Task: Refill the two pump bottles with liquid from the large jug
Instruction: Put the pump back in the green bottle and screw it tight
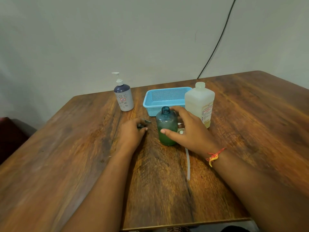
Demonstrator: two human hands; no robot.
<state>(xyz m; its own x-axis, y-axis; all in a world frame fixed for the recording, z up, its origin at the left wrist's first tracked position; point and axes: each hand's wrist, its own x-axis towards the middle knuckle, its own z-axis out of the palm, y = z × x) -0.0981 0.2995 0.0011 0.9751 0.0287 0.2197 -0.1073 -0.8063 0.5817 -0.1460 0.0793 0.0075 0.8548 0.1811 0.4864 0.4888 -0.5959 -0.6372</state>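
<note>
Head view: jug (pixel 197 99) label (pixel 207 113) reads "CHG", rest blurred.

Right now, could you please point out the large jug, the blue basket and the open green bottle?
large jug (pixel 199 102), head view, upper body.
blue basket (pixel 167 95), head view, far mesh wall.
green bottle (pixel 167 124), head view, middle of body.

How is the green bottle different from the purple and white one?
The green bottle has its top off, neck open; the purple and white bottle wears a white pump. The green bottle is see-through, green liquid low inside; the purple and white bottle is solid-coloured with dots. The right hand holds the green bottle; nothing touches the other. Both stand upright on the wooden table.
</note>
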